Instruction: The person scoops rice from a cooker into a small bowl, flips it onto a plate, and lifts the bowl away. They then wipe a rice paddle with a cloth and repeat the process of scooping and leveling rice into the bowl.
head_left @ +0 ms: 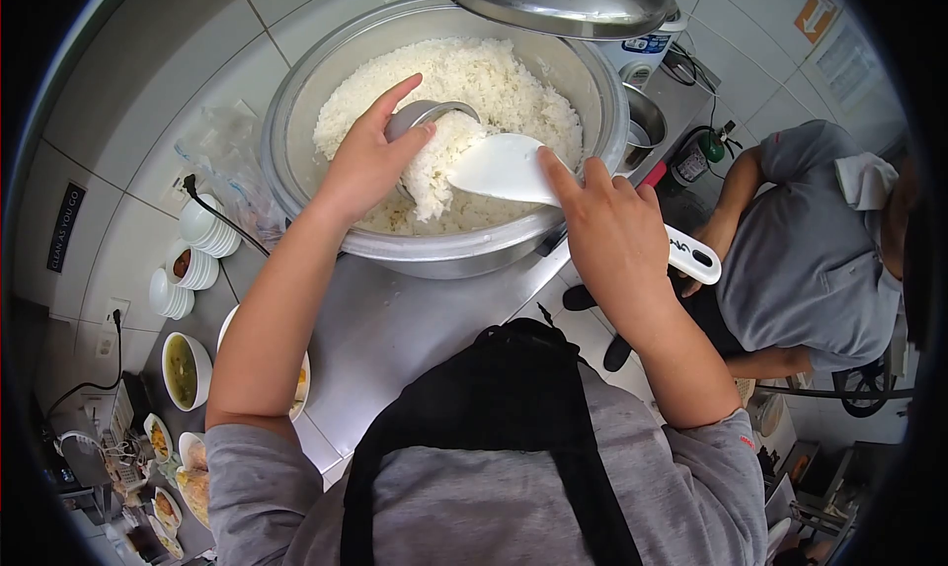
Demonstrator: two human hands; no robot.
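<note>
A brushed metal pot [296,102] with a dull sheen holds moist, grainy white rice [494,82]; the paddle [513,166] is smooth matt white plastic, the small bowl [420,117] polished steel, the counter [395,329] satin stainless.

One rice pot [296,102] at twelve o'clock, one paddle [513,166], one small bowl [420,117] — three bowl stacks [202,225] at nine.

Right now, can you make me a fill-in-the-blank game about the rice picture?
1. The left hand holds a small metal bowl tilted inside the big pot of ____.
2. The right hand holds a white ____ by its handle.
3. The rice paddle presses rice into the small ____.
4. Another person in a grey shirt is at the ____ edge of the picture.

Missing words: rice; paddle; bowl; right
</note>
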